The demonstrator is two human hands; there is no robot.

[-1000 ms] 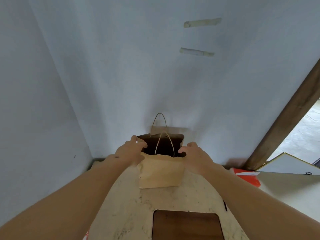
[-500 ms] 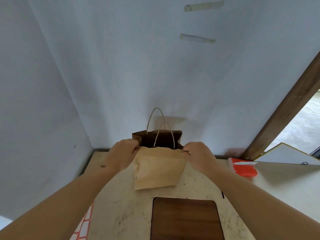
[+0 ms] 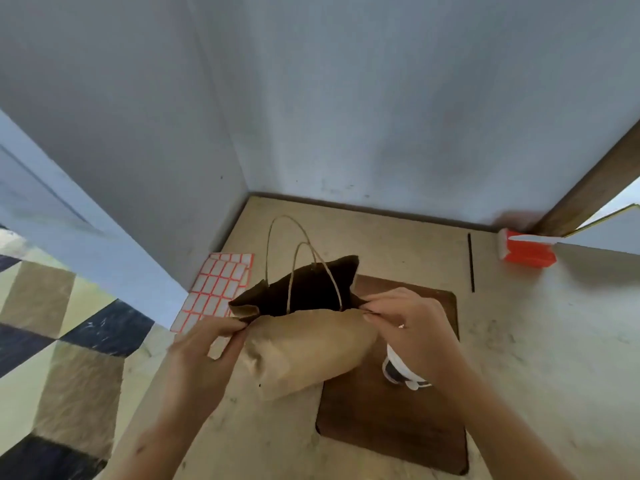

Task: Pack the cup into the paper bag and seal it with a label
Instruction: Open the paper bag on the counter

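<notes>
Holding the paper bag (image 3: 304,348) open at its mouth: left hand (image 3: 204,355) pinches the near-left corner of the rim between thumb and fingertips, right hand (image 3: 408,327) pinches the near-right corner the same way, fingers of both clamped on paper, none spread free. Bag leans toward the person, dark interior showing between the two grips, twine handles (image 3: 298,265) standing up just beyond the fingers. Cup (image 3: 401,370) sits outside the bag, below and behind the right wrist, partly hidden by it, on the dark wooden board (image 3: 391,427). Label sheet (image 3: 218,289) lies just beyond the left fingertips, flat on the table (image 3: 536,358). Judgement: cup not yet packed. Risks: both hands occupied, so freeing one may let the soft mouth collapse; the right forearm may knock the cup over; thin paper could tear at the pinched corners
</notes>
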